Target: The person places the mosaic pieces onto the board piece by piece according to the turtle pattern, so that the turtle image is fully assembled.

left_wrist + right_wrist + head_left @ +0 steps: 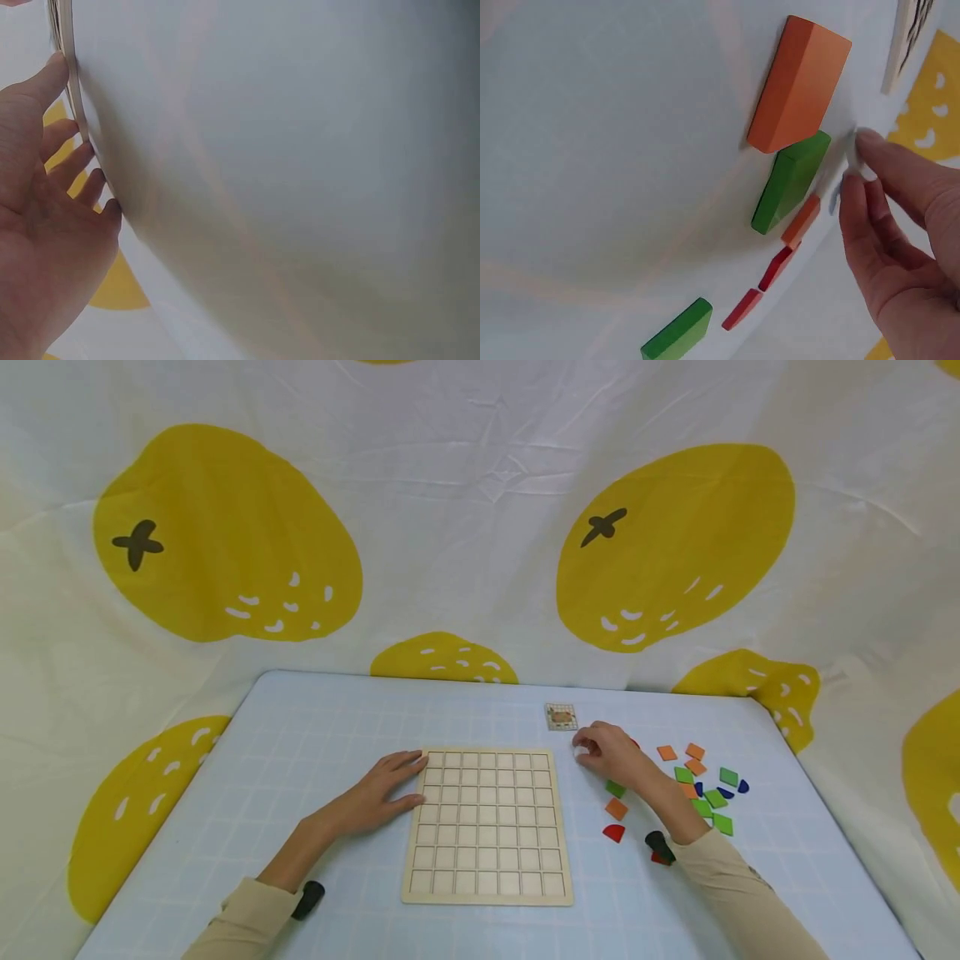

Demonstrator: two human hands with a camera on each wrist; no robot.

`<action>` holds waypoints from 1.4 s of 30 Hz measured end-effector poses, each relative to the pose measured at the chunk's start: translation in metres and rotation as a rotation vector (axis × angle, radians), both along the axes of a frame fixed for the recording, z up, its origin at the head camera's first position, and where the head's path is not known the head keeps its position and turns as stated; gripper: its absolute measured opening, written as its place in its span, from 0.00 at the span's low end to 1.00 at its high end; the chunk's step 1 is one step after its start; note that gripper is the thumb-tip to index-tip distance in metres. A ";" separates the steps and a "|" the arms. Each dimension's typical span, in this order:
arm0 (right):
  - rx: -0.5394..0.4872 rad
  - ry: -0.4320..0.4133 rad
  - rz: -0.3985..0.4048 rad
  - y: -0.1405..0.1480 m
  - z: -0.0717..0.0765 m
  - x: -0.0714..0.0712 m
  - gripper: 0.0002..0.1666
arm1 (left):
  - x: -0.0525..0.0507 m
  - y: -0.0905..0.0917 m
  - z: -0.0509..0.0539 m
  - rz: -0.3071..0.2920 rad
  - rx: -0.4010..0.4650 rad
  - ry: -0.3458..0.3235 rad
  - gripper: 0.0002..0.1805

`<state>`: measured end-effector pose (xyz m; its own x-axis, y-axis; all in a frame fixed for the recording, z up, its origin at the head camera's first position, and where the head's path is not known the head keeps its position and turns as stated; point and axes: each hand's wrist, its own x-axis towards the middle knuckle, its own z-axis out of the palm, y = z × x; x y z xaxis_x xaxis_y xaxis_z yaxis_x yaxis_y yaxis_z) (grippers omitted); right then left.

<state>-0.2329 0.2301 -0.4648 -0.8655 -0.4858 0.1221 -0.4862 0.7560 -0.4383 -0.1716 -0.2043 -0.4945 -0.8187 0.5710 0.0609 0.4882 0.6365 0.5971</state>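
Observation:
My left hand [378, 795] rests at the left edge of a pale wooden grid board [487, 894], fingers extended and touching its rim. In the left wrist view, the fingertips of that hand [56, 202] meet the board's thin side [67, 45]. Off the board's upper right corner, my right hand [611, 753] pinches a small whitish piece [853, 156] between thumb and fingers; its exact shape is mostly hidden. Just beyond that hand lies a small picture card [561, 717]. An orange tile [801, 86] and a green tile [791, 180] lie beside the hand in the right wrist view.
On the right of the table [337, 710] are scattered orange tiles [695, 751], green tiles [723, 824], dark blue pieces [743, 786] and a red quarter-round piece [614, 833]. Some lie under or beside the right forearm. A lemon-print cloth [465, 527] hangs behind the table.

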 end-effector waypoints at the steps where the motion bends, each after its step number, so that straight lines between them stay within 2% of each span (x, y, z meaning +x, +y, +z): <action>1: -0.028 -0.004 -0.006 0.000 0.000 0.000 0.07 | 0.000 0.000 0.000 0.000 -0.001 0.001 0.36; 5: -0.105 -0.045 -0.050 0.000 -0.002 0.003 0.05 | 0.000 0.000 0.000 0.001 -0.003 0.002 0.36; 12: -0.169 -0.097 -0.095 -0.001 -0.003 0.007 0.05 | 0.001 0.001 0.002 0.013 -0.009 -0.016 0.36; 22: -0.281 -0.160 -0.069 -0.004 -0.008 0.009 0.05 | 0.001 0.002 0.001 0.025 -0.026 -0.022 0.36; 28: -0.271 -0.148 -0.058 -0.002 -0.009 0.009 0.04 | 0.000 0.001 -0.001 0.021 -0.031 -0.017 0.37; 31: -0.233 -0.142 -0.056 -0.001 -0.008 0.011 0.04 | 0.000 0.001 -0.001 0.019 -0.026 -0.015 0.37; 36: -0.185 -0.208 -0.060 -0.001 -0.004 0.015 0.06 | 0.000 0.001 0.001 0.013 -0.011 -0.019 0.36; 42: -0.203 -0.280 -0.076 -0.003 -0.001 0.019 0.09 | 0.001 0.001 0.002 0.015 -0.014 -0.022 0.36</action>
